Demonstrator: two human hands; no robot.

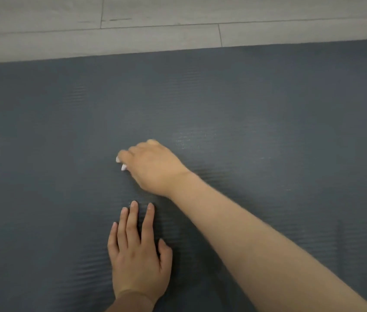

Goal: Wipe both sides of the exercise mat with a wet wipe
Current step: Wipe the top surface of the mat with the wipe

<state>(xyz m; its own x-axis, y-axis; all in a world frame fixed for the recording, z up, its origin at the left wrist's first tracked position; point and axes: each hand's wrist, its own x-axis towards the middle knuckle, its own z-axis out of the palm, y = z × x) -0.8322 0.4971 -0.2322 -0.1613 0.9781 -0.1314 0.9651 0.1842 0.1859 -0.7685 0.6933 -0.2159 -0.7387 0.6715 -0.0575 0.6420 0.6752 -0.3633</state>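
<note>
Dark grey exercise mat (pixel 268 109) spread flat under both hands, filling most of view, ribbed fine-line texture, faint damp sheen patches just right of and beyond right fingers. Right hand (pixel 153 167) knuckles up, fingers curled down onto mat, bunched round white wet wipe (pixel 123 166); only small crumpled white bits of wipe poking out at left side of fingers, rest hidden under palm. Left hand (pixel 137 257) flat on mat, fingers straight and slightly spread, holding nothing, fingertips just short of right wrist, apart from wipe. Bare forearm crossing in from lower right. Beyond far straight edge of mat, well past right fingers, pale grey wood-look plank floor (pixel 155 23) with thin seams.
</note>
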